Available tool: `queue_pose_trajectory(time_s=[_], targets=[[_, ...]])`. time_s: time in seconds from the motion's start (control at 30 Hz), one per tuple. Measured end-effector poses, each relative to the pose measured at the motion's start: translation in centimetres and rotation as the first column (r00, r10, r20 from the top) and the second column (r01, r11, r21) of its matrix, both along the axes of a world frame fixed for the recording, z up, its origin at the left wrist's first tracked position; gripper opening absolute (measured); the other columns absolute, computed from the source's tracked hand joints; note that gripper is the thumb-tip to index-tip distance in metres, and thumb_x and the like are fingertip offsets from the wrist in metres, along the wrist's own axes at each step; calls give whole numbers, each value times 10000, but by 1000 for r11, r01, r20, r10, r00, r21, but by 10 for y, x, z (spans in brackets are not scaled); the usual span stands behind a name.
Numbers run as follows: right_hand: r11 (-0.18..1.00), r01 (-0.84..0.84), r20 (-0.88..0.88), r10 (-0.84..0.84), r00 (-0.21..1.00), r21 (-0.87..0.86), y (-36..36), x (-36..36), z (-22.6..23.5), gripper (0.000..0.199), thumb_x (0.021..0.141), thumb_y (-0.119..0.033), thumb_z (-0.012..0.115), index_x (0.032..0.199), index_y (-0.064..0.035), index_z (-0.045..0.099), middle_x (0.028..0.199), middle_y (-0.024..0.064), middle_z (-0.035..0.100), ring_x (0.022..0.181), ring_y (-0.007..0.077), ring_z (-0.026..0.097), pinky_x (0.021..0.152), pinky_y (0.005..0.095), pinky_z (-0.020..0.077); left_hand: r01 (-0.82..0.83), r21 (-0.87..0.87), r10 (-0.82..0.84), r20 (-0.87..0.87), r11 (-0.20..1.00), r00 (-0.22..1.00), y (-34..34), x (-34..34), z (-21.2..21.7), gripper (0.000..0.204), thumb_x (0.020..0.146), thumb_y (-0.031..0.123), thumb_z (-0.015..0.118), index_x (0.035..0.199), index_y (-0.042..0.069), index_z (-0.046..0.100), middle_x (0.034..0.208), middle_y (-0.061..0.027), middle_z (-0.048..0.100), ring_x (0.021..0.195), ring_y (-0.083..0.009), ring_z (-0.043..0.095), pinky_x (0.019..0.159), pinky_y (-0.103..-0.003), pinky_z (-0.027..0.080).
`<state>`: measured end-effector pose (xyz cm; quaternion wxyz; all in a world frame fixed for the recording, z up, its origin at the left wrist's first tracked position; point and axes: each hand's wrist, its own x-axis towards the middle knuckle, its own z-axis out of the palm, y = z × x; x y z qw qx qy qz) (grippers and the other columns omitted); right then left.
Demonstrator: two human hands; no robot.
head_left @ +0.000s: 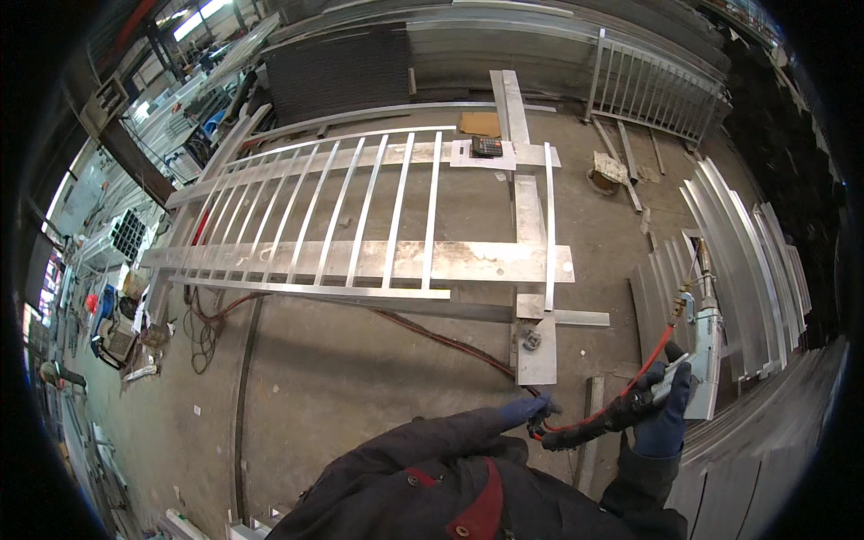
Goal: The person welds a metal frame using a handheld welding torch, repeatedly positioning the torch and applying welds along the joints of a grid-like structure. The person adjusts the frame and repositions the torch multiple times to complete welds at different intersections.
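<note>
In my right hand, gloved in blue and black, is a welding gun with a pale grey-blue boxy body. Its brass-coloured nozzle end points away from me, and the fingers wrap around its handle. A red hose curves from the gun toward my left hand. That hand, also gloved, is closed around the hose and dark cable in front of my body. Beyond my hands lies a silver metal railing panel with several parallel bars. A separate straight metal bar lies to its right, apart from the panel.
Flat metal planks support the panel. A calculator rests on white paper at the far plank. Long metal profiles are stacked at right. Another railing stands at the back right. A dark cable crosses the floor.
</note>
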<state>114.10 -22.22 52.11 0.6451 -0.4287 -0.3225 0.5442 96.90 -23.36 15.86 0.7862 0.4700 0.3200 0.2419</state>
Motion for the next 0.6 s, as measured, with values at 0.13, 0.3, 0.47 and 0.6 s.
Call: queue_pose_trajectory(time_s=[0.13,0.3,0.47,0.6], targets=[[987,147,-79,-152,985,-66,-13,6,11,555,1076,-433,589,1477,-62,489,922,-16,610,764,74,586,629,255,519,135,-40,-139,-128,990,982,-10,14,29,741,1096,646,296,1101,72,766,882,-68,712,747,-155,629,711,-324,524],[990,96,-98,-106,990,-105,-20,11,6,543,1061,-455,610,1453,-89,528,900,-29,645,787,83,636,655,257,544,191,-27,-190,-314,981,930,-24,-12,17,608,1060,602,468,1212,64,706,844,-115,666,752,-225,653,723,-393,539],[987,-22,-247,-18,969,-161,-31,-4,-38,459,1079,-457,569,1403,-134,588,994,-19,676,861,100,658,715,316,573,15,314,84,-299,949,950,-79,-106,-14,452,1067,408,528,1305,42,647,837,-134,676,753,-267,670,712,-415,531],[963,-153,-336,71,939,-223,-48,-60,-81,384,1092,-466,521,1275,-150,640,976,25,686,901,192,680,863,460,581,-304,72,313,-254,950,915,-149,-218,-15,431,1088,335,516,1289,-26,635,837,-115,689,737,-251,660,699,-390,534]])
